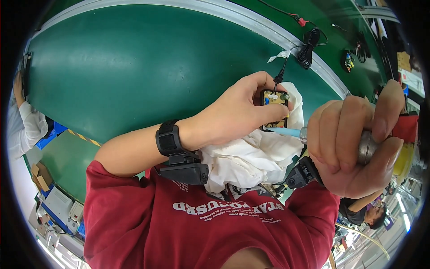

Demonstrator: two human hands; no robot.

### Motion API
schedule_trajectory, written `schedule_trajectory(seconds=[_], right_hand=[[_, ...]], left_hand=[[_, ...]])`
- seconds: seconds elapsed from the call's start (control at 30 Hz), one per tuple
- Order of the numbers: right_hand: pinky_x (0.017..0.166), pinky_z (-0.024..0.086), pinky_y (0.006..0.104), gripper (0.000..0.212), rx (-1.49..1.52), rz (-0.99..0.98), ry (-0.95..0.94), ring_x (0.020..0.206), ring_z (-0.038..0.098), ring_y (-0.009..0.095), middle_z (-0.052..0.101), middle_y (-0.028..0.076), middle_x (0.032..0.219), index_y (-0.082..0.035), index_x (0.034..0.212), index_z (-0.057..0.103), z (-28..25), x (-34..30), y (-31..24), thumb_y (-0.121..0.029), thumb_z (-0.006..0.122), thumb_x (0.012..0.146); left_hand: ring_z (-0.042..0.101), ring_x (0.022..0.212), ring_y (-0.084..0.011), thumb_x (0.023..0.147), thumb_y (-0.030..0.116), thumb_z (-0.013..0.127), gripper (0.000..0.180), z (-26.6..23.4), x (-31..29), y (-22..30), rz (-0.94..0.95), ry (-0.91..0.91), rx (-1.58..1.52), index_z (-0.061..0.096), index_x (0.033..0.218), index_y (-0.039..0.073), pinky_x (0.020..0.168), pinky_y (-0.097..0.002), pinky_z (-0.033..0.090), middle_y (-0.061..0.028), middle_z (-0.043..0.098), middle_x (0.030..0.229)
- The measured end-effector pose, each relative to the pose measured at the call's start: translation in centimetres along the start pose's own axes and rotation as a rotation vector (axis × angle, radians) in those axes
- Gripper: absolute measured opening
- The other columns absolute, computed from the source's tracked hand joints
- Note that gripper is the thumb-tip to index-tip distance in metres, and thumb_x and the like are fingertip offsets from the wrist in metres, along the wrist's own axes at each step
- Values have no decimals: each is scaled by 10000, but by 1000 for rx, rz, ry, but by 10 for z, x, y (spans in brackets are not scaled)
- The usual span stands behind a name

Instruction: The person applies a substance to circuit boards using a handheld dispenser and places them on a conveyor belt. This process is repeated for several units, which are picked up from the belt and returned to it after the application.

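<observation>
My left hand (pixel 251 101) is closed around a small open black case with a circuit board (pixel 275 98) in it, thumb lying across the parts. A black cord leaves the case's far end through a ribbed strain relief (pixel 278 77). My right hand (pixel 351 134) is wrapped around a dispenser with a light-blue tapered nozzle (pixel 286 131). The nozzle's tip is at the near edge of the case; I cannot tell whether it touches. Red and yellow parts of the dispenser show beyond my right fingers. A crumpled white cloth (pixel 242 161) lies under and beside the case.
A pale metal rail (pixel 251 20) curves along the far side of the green table (pixel 125 62). Beyond it lie a coiled black cable (pixel 308 51), a red clip (pixel 303 22) and another small circuit board (pixel 347 61). People are at the far left and lower right.
</observation>
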State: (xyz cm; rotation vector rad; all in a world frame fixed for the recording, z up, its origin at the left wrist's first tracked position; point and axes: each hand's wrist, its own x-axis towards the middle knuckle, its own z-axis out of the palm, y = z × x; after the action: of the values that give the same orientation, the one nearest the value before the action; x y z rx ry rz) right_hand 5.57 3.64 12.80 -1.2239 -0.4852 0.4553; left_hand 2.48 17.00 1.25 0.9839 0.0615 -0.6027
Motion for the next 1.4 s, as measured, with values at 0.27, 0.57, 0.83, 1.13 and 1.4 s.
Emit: schedule_trajectory(seconds=[0.27, 0.57, 0.83, 1.13, 1.4], right_hand=[[394, 333, 214, 365, 47, -82, -42, 384, 366, 65, 427, -20, 543, -94, 1173, 342, -6, 2, 6, -384, 462, 987], [404, 306, 226, 455, 62, -122, 56, 394, 345, 67, 377, -23, 538, -51, 1319, 298, -7, 6, -9, -386, 365, 1019], [379, 243, 233, 363, 16, -80, 137, 375, 263, 55, 310, -43, 504, -66, 1183, 365, 7, 4, 1, -384, 394, 1010], [378, 244, 234, 318, -9, -102, 161, 377, 259, 53, 303, -35, 501, -45, 1139, 396, 2, 0, 1, -327, 434, 998], [386, 243, 226, 289, 16, -85, 157, 395, 263, 41, 332, -31, 514, -35, 1118, 412, 1, 2, 1, -280, 488, 984]], left_hand=[[544, 783, -26, 872, 106, 625, 244, -2, -4, 11, -57, -23, -15, 504, 1067, 23, 589, -179, 426, -10, 607, 980], [610, 845, -95, 884, 99, 606, 322, -6, 3, 9, 20, -65, -70, 502, 1157, -39, 742, -233, 496, -75, 648, 1013], [616, 849, -117, 872, 118, 621, 290, -14, 64, 70, 151, -260, 206, 555, 1115, -25, 752, -258, 525, -71, 635, 989], [625, 811, -174, 782, 142, 678, 296, 80, 181, 178, 675, -310, 320, 626, 1012, -37, 696, -306, 561, -93, 638, 909], [611, 818, -116, 822, 100, 651, 335, 3, 170, 146, 606, -15, 507, 606, 1134, -12, 744, -258, 508, -63, 638, 952]])
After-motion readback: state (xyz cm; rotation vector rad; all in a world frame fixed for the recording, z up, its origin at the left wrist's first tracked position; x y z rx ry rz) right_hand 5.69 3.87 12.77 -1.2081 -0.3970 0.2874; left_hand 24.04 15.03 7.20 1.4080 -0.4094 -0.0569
